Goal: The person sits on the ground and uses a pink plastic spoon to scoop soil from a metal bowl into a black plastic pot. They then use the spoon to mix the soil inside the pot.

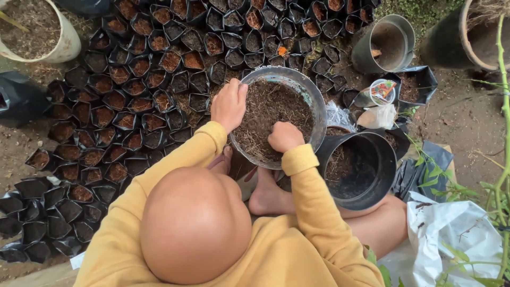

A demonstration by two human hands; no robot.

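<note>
soil fills the basin (317,103) under both hands (229,103) (285,136).

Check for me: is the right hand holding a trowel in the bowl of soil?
No, the right hand is a bare fist on the soil in the bowl, no tool visible.

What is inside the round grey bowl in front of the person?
The grey bowl holds dark, crumbly soil. Both hands rest in it, left hand at the rim, right hand closed. The bowl's bottom is covered.
</note>
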